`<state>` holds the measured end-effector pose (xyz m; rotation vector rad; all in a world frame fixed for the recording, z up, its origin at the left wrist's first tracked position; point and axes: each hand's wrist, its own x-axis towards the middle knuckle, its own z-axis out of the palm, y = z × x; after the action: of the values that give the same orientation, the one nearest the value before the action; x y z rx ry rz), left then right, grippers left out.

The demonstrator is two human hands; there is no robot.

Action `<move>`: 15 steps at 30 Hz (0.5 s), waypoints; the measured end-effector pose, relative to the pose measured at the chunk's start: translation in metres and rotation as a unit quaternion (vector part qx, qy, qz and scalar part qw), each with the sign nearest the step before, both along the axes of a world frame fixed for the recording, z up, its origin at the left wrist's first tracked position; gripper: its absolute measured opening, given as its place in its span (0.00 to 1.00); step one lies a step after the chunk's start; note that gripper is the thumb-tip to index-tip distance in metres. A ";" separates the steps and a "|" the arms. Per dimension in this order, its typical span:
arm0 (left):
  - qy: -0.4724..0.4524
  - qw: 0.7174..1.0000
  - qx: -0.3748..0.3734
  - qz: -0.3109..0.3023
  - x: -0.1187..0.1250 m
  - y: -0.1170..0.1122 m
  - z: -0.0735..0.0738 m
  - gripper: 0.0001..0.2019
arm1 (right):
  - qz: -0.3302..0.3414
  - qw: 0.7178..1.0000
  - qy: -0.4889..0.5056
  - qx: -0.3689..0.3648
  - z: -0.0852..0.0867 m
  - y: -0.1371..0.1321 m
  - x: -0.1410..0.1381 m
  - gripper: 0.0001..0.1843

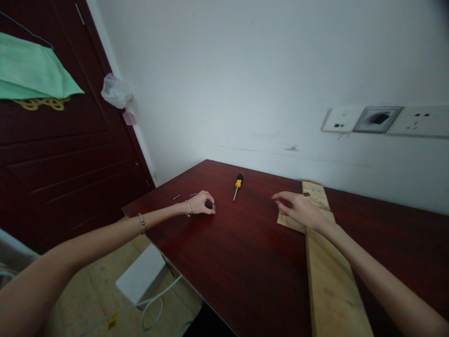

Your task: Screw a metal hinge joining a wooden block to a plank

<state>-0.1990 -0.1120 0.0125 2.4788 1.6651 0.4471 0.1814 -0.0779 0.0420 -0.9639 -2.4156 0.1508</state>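
My left hand (202, 202) rests on the dark red table (228, 252) with its fingers curled around a small metal piece (213, 207). Two small screws (184, 195) lie just behind that hand. A screwdriver with a yellow and black handle (237, 185) lies on the table between my hands. My right hand (298, 209) hovers with fingers loosely spread over the near end of a long pale wooden plank (326, 276) and holds nothing.
The white wall behind the table carries wall sockets and a switch plate (379, 119). A dark red door (59, 154) stands at left with a green cloth (31, 70) and a plastic bag (115, 91). A white box (142, 276) and cable lie on the floor.
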 end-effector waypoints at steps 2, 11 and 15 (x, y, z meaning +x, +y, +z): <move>-0.016 1.000 0.009 -0.023 0.005 0.002 0.008 0.17 | 0.003 1.000 0.005 0.002 0.001 0.000 0.002 0.15; -0.102 0.973 0.095 -0.184 0.064 0.027 0.053 0.17 | -0.036 0.997 0.058 -0.034 0.005 -0.006 0.015 0.14; -0.096 0.952 0.141 -0.256 0.108 0.042 0.073 0.16 | -0.079 0.966 0.221 -0.105 0.015 -0.016 0.014 0.13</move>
<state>-0.0915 -0.0698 0.0851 2.8162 0.8848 0.8649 0.1958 -0.0936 0.0570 -1.0799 -1.9330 0.5154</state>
